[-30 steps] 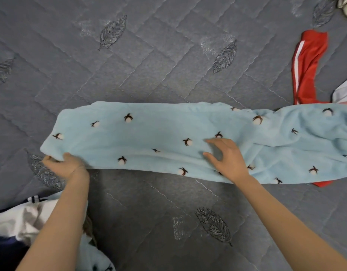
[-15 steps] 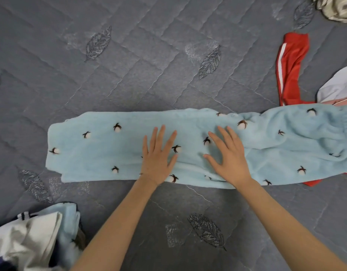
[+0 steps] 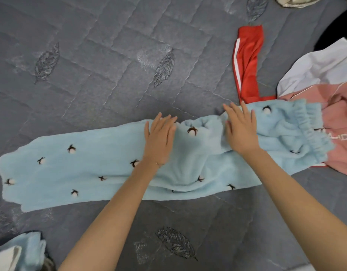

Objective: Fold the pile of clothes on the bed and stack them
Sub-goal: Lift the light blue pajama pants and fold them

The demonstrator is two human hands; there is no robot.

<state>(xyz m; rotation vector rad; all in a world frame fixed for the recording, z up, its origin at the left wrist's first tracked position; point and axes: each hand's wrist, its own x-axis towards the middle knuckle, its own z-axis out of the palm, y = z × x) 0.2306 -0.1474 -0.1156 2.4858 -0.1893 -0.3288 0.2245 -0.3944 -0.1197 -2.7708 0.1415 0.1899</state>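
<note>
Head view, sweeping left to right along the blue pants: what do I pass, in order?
First the pants' leg hem → left hand → right hand → elastic waistband → pink garment.

One pair of pale-blue fleece trousers (image 3: 80, 173), one red garment with a white stripe (image 3: 249, 55) and one pink garment (image 3: 336, 118) lie on one grey quilted bed (image 3: 90, 85).

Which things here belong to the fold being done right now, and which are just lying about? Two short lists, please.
In the job: blue trousers, spread out; left hand and right hand, both pressing flat on them.

Lying about: red garment, pink garment, white garment, grey quilt underneath.
</note>
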